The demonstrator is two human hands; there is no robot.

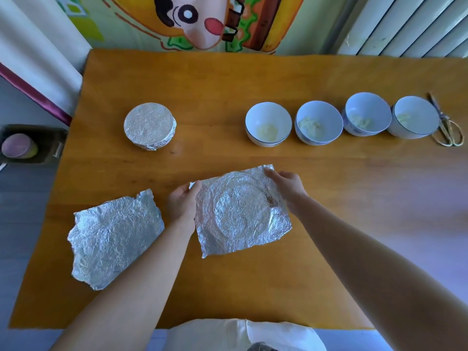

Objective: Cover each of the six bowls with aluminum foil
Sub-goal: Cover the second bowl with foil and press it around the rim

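Note:
A crinkled foil sheet (pixel 240 211) lies in the middle of the wooden table (pixel 253 79), and a round rim shape presses through it; what is under it is hidden. My left hand (pixel 182 202) pinches its far left corner. My right hand (pixel 288 188) grips its far right edge. One bowl wrapped in foil (pixel 149 125) stands at the back left. Several open white bowls with blue rims run in a row at the back right, from the nearest bowl (pixel 268 124) to the last bowl (pixel 414 116), each with a little pale food inside.
More loose foil sheets (pixel 114 236) lie flat at the front left beside my left forearm. Scissors (pixel 445 127) rest at the far right, touching the last bowl. A dark bin (pixel 30 144) stands on the floor left of the table.

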